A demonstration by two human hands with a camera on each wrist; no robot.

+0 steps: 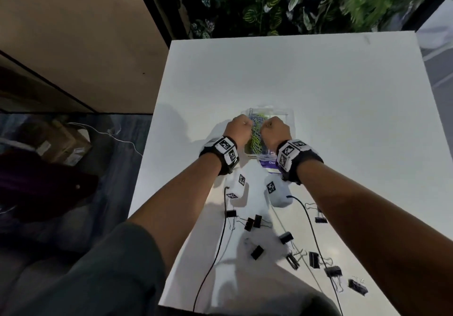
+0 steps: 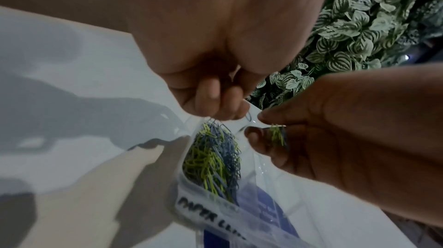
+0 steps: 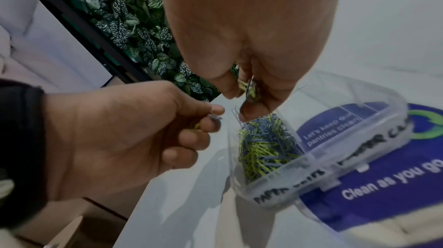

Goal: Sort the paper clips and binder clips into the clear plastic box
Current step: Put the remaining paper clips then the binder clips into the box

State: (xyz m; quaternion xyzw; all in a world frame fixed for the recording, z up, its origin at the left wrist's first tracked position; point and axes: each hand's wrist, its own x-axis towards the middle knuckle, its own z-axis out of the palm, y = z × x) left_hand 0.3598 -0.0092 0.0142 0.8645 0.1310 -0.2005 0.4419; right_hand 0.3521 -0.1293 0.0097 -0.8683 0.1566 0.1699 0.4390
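Observation:
The clear plastic box (image 1: 287, 115) stands mid-table, and a pile of yellow and blue paper clips (image 1: 255, 141) fills its left compartment (image 3: 263, 144). Both hands hover close together right above that pile. My left hand (image 2: 230, 108) pinches a paper clip (image 2: 249, 117) between thumb and curled fingers. My right hand (image 3: 246, 100) grips a small bunch of yellow and blue clips (image 3: 250, 89) in its curled fingers. The box's right compartment looks empty. Several black binder clips (image 1: 252, 222) lie scattered on the table near me.
A purple printed sheet (image 3: 383, 185) lies under the box. Two black cables (image 1: 308, 220) run across the binder clips toward the table's front edge. A wall of green leaves (image 1: 282, 1) stands behind the white table (image 1: 343, 82). A cardboard box (image 1: 61, 141) sits on the floor at left.

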